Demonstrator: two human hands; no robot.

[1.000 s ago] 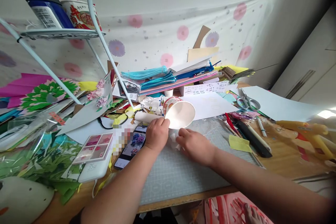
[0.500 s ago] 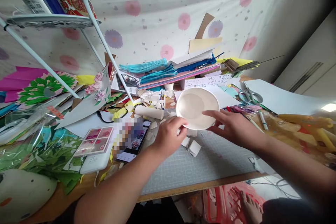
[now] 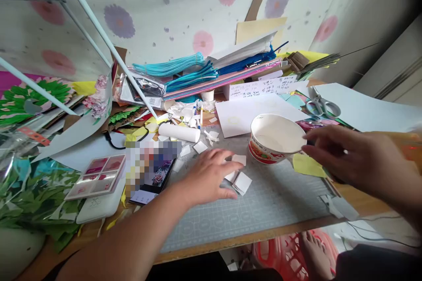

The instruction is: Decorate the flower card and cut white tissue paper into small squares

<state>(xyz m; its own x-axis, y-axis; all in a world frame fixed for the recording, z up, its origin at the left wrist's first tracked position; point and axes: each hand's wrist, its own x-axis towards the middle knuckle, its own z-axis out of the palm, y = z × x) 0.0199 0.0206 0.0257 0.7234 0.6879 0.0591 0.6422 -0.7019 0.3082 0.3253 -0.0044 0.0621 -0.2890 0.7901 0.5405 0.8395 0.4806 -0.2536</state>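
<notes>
My right hand point(image 3: 352, 158) pinches the right rim of a paper bowl point(image 3: 263, 152), thumb and forefinger at its edge. The bowl is white inside with a red printed outside, upright over the right part of the grey cutting mat point(image 3: 227, 224). Whether its base rests on the mat I cannot tell. My left hand point(image 3: 207, 175) is open, fingers spread, over small white card squares point(image 3: 243, 183) lying on the mat. A yellow paper piece point(image 3: 310, 165) lies between the bowl and my right hand.
A phone point(image 3: 156, 180) and a pink palette point(image 3: 99, 175) lie left of the mat. Behind are a white roll point(image 3: 180, 132), blue pipe cleaners point(image 3: 191, 74) and white paper point(image 3: 234, 118). Scissors point(image 3: 323, 107) lie at the back right. A shelf leg point(image 3: 108, 44) slants down at left.
The bowl has moved right and tipped from facing me to upright. My left hand has let go of it and opened over the card squares. The camera view has also shifted.
</notes>
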